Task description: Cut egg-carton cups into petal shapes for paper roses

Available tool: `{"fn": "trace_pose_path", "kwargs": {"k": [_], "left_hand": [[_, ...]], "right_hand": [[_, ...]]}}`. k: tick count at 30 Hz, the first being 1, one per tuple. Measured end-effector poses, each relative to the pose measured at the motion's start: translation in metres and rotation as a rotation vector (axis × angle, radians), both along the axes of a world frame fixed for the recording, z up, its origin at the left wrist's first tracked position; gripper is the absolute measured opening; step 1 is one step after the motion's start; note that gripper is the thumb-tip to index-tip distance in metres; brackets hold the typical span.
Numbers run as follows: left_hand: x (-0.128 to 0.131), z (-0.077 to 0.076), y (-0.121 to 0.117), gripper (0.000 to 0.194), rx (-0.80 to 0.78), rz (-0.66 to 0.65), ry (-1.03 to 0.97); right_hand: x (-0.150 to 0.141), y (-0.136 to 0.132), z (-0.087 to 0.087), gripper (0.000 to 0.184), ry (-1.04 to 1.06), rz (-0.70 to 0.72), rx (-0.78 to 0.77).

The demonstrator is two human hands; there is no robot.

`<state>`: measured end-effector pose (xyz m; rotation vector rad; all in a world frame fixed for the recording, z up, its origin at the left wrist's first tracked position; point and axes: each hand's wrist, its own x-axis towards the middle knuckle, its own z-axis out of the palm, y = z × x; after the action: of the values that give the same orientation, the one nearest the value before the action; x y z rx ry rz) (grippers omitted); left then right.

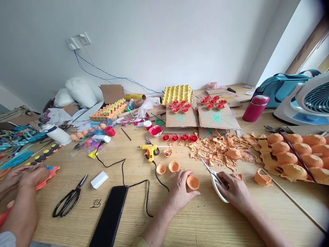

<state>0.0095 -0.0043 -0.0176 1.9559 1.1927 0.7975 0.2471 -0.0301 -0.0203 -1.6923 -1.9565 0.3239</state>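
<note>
My left hand [181, 192] has its fingers and thumb curved round a small orange egg-carton cup [193, 183], its open side facing up. In my right hand [233, 190] is a pair of white-handled scissors [216, 187]. The blades are close together and point away to the upper left, beside a heap of orange carton scraps [218, 149]. Two more cut cups, one [161, 168] left of the other [174, 166], sit just beyond my left hand. Behind them are a curled carton rose [168, 152] and a yellow glue gun [149, 151].
At the left, a co-worker's hands [31, 176] work on a red piece near black-handled scissors [69, 199]. A phone [110, 216] with a cable lies near me. Egg cartons [295, 154], a thin stick [295, 202] and a fan [305, 99] occupy the right. Red flowers stand on cardboard [218, 118] behind.
</note>
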Motion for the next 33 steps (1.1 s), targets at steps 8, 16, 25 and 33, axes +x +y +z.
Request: {"fn": "trace_pose_path", "kwargs": {"k": [8,16,25,33], "left_hand": [[0.0016,0.0012,0.0002,0.057,0.013,0.019,0.000],[0.0004,-0.0013,0.0003,0.061,0.010,0.040,-0.034],[0.0017,0.0004,0.0006,0.052,0.052,0.065,-0.030],[0.0044,0.0034,-0.0026,0.052,0.071,0.124,-0.060]], "right_hand": [[0.0004,-0.0004,-0.0015,0.028,-0.011,0.016,0.005],[-0.0021,-0.0001,0.0019,0.028,-0.018,0.013,0.040],[-0.0041,-0.0024,0.0032,0.023,-0.007,0.042,0.037],[-0.0027,-0.0029,-0.0034,0.020,0.008,0.072,0.024]]}}
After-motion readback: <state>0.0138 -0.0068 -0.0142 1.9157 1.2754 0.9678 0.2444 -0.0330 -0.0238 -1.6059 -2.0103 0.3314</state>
